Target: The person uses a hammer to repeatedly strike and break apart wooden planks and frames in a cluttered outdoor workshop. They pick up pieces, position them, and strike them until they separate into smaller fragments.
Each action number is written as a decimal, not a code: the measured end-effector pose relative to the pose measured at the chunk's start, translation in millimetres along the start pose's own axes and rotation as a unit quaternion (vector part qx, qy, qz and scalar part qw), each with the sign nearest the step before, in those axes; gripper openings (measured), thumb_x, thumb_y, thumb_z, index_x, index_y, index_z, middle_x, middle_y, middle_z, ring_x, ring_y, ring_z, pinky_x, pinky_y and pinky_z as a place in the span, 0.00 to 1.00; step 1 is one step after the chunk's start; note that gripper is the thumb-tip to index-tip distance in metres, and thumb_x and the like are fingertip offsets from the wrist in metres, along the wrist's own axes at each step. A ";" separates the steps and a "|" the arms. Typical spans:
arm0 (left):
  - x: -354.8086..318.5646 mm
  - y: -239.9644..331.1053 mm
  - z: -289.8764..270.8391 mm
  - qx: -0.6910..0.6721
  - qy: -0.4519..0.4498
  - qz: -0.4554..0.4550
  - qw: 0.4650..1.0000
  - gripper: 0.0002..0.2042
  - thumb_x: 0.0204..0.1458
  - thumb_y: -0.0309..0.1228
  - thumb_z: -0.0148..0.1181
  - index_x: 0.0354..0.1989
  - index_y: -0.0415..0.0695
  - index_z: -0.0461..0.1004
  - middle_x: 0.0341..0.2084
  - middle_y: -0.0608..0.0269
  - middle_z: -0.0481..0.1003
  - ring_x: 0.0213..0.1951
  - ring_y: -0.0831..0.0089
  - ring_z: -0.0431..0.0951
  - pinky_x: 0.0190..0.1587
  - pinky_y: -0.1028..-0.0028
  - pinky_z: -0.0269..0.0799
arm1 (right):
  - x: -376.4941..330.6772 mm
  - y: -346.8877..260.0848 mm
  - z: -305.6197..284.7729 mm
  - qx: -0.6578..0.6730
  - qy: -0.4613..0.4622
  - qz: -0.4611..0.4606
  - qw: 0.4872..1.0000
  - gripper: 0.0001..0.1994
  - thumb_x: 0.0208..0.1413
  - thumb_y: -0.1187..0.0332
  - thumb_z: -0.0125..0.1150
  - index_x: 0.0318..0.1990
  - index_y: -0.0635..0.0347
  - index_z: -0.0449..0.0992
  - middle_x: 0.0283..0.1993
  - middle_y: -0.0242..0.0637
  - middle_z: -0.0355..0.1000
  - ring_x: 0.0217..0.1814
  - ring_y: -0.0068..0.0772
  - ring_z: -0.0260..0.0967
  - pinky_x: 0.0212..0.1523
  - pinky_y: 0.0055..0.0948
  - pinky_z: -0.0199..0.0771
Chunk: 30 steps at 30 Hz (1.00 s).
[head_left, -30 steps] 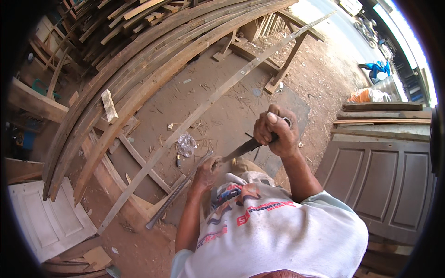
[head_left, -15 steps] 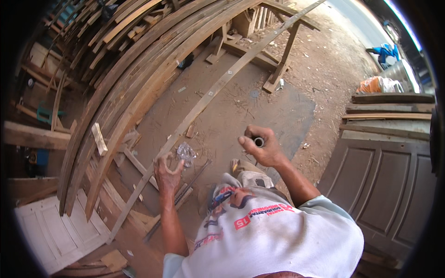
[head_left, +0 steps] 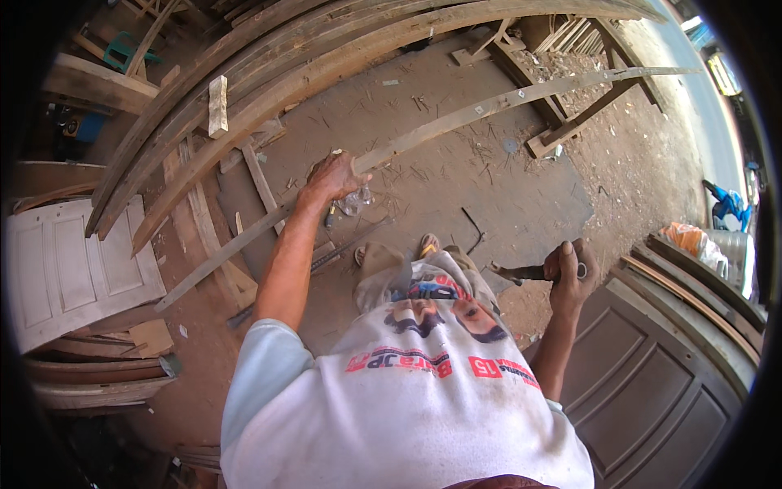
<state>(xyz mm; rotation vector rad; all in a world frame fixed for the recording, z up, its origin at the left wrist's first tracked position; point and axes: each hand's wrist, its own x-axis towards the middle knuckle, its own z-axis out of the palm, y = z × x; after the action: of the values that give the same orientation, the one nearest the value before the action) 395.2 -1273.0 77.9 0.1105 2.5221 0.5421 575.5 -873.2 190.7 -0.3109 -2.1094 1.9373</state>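
My left hand (head_left: 336, 176) is closed over a long, thin wooden strip (head_left: 440, 128), which runs from the lower left to the far right. Several small pale squares show along the strip. Just under that hand lies a crumpled clear plastic bag (head_left: 355, 200). Out to the right, my right hand (head_left: 572, 270) grips a hammer (head_left: 529, 272) by its dark handle. The round handle end sticks out past my thumb, and the metal head points left toward my legs.
Long curved beams (head_left: 326, 77) lie beyond the strip, with a short wood block (head_left: 217, 106) on them. A wooden trestle (head_left: 582, 114) supports the strip's far end. Panel doors, one white (head_left: 90, 273) and one brown (head_left: 643, 379), flank me. A bent dark bar (head_left: 475, 230) lies by my feet.
My left hand has moved from beside the plastic bag up onto the strip. My right hand has swung out to the right, bringing the hammer's head into sight. The view has turned.
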 end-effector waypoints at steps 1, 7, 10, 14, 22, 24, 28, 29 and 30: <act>-4.1 0.9 -1.8 -0.002 0.004 0.008 1.000 0.33 0.51 0.46 0.67 0.62 0.41 0.69 0.50 0.43 0.78 0.53 0.47 0.78 0.55 0.56 0.74 | -3.2 -2.0 5.4 0.001 0.002 0.009 1.000 0.18 0.66 0.65 0.59 0.23 0.58 0.64 0.18 0.29 0.62 0.19 0.19 0.60 0.21 0.23 0.60; -31.4 12.7 -14.3 -0.015 0.019 0.112 0.993 0.26 0.51 0.46 0.66 0.51 0.37 0.77 0.41 0.39 0.80 0.46 0.46 0.80 0.51 0.56 0.75 | -24.4 -23.0 44.0 0.011 0.017 -0.043 0.999 0.17 0.67 0.67 0.56 0.24 0.59 0.64 0.18 0.31 0.62 0.19 0.20 0.59 0.21 0.24 0.60; -25.6 9.2 -26.6 -0.030 -0.016 0.094 0.995 0.25 0.50 0.45 0.67 0.49 0.35 0.77 0.40 0.38 0.80 0.44 0.47 0.81 0.49 0.57 0.75 | -33.3 -28.1 54.6 0.036 0.036 -0.069 0.996 0.16 0.67 0.67 0.56 0.25 0.59 0.63 0.18 0.33 0.63 0.19 0.21 0.59 0.22 0.25 0.61; -38.0 -26.4 -43.3 -0.106 -0.063 0.094 0.988 0.30 0.47 0.45 0.70 0.52 0.33 0.75 0.40 0.40 0.80 0.44 0.51 0.81 0.48 0.59 0.74 | -47.4 -27.5 60.6 0.055 0.068 -0.052 0.995 0.16 0.67 0.68 0.55 0.25 0.59 0.63 0.19 0.34 0.63 0.19 0.21 0.58 0.23 0.25 0.62; -88.7 -178.5 -24.7 -0.153 -0.094 0.020 0.983 0.31 0.44 0.44 0.74 0.53 0.36 0.75 0.40 0.48 0.81 0.44 0.57 0.80 0.50 0.62 0.73 | -43.2 -10.4 94.8 -0.063 0.049 0.000 0.997 0.18 0.68 0.64 0.57 0.24 0.59 0.66 0.16 0.31 0.63 0.17 0.19 0.58 0.19 0.21 0.58; -102.1 -200.2 -16.4 -0.130 -0.084 -0.020 0.988 0.31 0.44 0.44 0.75 0.53 0.38 0.76 0.42 0.47 0.81 0.47 0.54 0.80 0.51 0.61 0.73 | -34.5 -10.1 109.9 -0.075 0.008 0.005 0.997 0.18 0.68 0.64 0.57 0.24 0.59 0.66 0.16 0.31 0.63 0.17 0.19 0.57 0.19 0.22 0.58; -111.0 -202.6 -12.2 -0.088 -0.058 -0.066 0.992 0.30 0.43 0.45 0.74 0.53 0.41 0.77 0.44 0.44 0.81 0.49 0.50 0.81 0.50 0.58 0.73 | -10.1 -39.6 165.6 -0.003 -0.121 -0.036 0.992 0.19 0.69 0.63 0.55 0.24 0.58 0.63 0.16 0.32 0.61 0.16 0.20 0.55 0.19 0.23 0.58; -108.8 -207.1 -4.7 -0.081 -0.064 -0.072 0.992 0.30 0.43 0.46 0.74 0.53 0.42 0.77 0.44 0.44 0.80 0.48 0.50 0.81 0.49 0.58 0.74 | -5.6 -53.0 182.4 0.033 -0.161 -0.050 0.985 0.19 0.69 0.62 0.54 0.24 0.58 0.62 0.16 0.32 0.60 0.16 0.20 0.55 0.19 0.24 0.57; -109.8 -204.1 -2.8 -0.083 -0.048 -0.062 0.993 0.30 0.43 0.47 0.74 0.53 0.43 0.78 0.44 0.45 0.81 0.48 0.50 0.81 0.49 0.58 0.74 | -1.9 -66.9 198.5 0.041 -0.181 -0.084 0.979 0.20 0.71 0.61 0.50 0.24 0.58 0.59 0.16 0.35 0.60 0.15 0.21 0.54 0.19 0.24 0.57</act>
<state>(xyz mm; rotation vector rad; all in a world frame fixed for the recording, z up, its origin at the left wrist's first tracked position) 493.4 -1481.5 53.2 -0.0804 2.3616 0.6753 512.7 -1066.4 241.9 0.2492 -2.1727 2.0964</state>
